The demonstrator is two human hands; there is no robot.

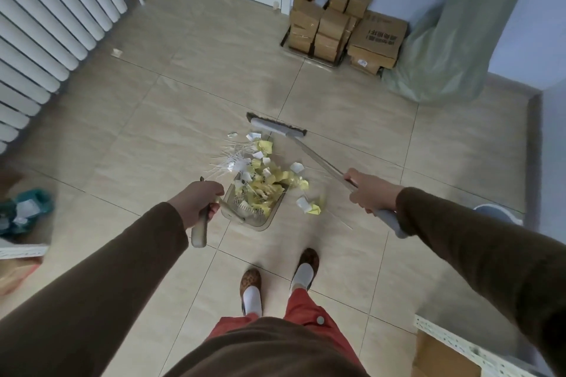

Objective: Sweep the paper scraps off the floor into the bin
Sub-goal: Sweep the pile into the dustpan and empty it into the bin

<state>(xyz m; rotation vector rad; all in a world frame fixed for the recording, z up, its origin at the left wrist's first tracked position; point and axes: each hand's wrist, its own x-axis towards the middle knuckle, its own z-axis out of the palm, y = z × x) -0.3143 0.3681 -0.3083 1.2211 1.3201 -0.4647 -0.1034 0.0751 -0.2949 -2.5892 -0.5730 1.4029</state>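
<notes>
Left hand (199, 203) round dustpan handle (199, 231), right hand (369, 193) round broom (309, 154)

Beige floor tiles (190, 76) with faint marbled streaks. Yellow and white paper scraps (266, 176) spill across a translucent tan dustpan (260, 211) with a cream handle. The broom (277, 129) has a pale grey head (its bristles dark). Brown sleeves (122, 257), red trousers (301, 306), white socks, brown patterned slippers (251, 280), possibly leopard print. White ribbed radiator (46, 27), tan cardboard boxes (337, 24), pale green plastic sheeting (459, 40), light blue walls.
</notes>
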